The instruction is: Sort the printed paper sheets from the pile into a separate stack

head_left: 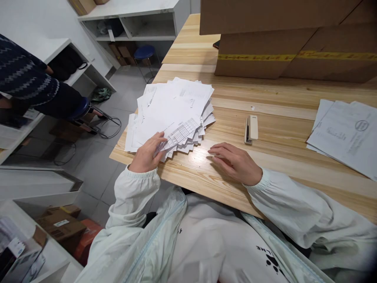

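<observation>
A loose, fanned pile of white papers (173,104) lies at the table's left end. On its near side, a sheet printed with a grid (184,133) has its left corner between the thumb and fingers of my left hand (148,153). My right hand (235,162) hovers at or rests on the wood to the right of the pile, fingers apart and holding nothing. Beyond it stands a cream-coloured stapler (251,129), apart from both hands.
More papers with a round stamp (347,135) lie at the right of the wooden table (282,157). Large cardboard boxes (253,59) are stacked at the back. At the left, a person in a patterned sweater (26,74) sits on a stool; another blue stool (144,52) stands beyond.
</observation>
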Available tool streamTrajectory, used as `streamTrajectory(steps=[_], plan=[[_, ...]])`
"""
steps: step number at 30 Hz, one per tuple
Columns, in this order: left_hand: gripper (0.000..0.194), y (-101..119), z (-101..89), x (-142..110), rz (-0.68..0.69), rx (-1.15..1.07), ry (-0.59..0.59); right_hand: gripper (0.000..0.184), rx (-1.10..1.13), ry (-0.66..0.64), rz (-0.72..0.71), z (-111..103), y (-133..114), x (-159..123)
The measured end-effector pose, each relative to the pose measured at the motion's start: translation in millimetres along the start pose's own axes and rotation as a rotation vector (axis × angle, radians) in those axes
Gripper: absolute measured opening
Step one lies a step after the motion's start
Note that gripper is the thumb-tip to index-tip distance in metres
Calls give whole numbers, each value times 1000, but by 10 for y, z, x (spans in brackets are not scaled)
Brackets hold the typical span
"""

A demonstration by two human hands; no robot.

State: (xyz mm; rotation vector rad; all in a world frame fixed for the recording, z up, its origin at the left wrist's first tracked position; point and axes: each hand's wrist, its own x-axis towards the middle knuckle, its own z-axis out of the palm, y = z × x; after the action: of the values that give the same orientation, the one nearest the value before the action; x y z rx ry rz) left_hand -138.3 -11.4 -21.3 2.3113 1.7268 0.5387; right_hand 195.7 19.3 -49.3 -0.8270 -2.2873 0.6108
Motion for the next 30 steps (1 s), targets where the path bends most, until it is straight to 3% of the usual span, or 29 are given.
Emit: streamTrajectory(steps=[2,5,9,12,15,18,22,30], plan=[[21,32,11,15,-73,-28,135,24,37,-3,31,-10,-13,-11],[19,219,31,36,-156,-80,366,25,159,8,117,-41,-75,-8],[14,799,163,21,-109,-200,498,36,625,-28,450,-43,-152,-41],[16,1269,403,3,-55,-374,356,61,1008,-61,583,19,-126,-123],[18,1514,663,15,-93,-630,117,72,1132,-3,605,89,-48,-229],[20,1500,824,65,-248,-882,-48,71,1161,45,632,107,16,-313],[32,1327,840,128,-372,-1093,-203,74,1169,29,626,75,44,-350],[22,1217,741,167,-298,-1101,-307,85,1217,22,662,51,17,-327]])
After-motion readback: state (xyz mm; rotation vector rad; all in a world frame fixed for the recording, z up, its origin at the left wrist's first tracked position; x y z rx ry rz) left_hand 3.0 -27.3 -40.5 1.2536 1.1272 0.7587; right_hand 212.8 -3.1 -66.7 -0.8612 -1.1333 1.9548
